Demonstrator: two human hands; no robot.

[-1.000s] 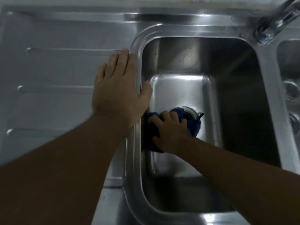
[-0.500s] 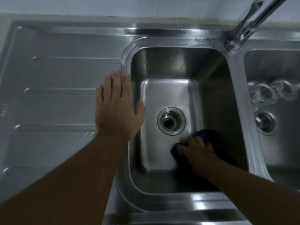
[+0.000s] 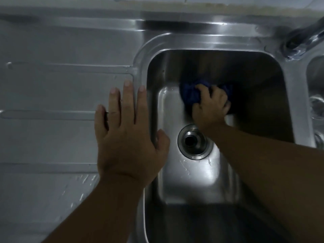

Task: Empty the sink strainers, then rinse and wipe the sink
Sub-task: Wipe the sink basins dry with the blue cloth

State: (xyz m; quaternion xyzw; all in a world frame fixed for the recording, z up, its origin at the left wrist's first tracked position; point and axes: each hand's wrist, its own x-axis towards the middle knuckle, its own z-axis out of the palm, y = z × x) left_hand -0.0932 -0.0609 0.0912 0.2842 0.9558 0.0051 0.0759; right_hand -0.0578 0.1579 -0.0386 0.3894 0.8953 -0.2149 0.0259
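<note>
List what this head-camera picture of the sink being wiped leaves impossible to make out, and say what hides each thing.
- Blue cloth: mostly covered by the right hand; its full shape is hidden, head view.
- Faucet: cut off by the right edge and blurred.
- Second basin: only a sliver shows at the right edge; its contents are unclear.
- Drain: partly covered by the right forearm; too dark inside to see a strainer.
- Left hand: hides the rim beneath it.
</note>
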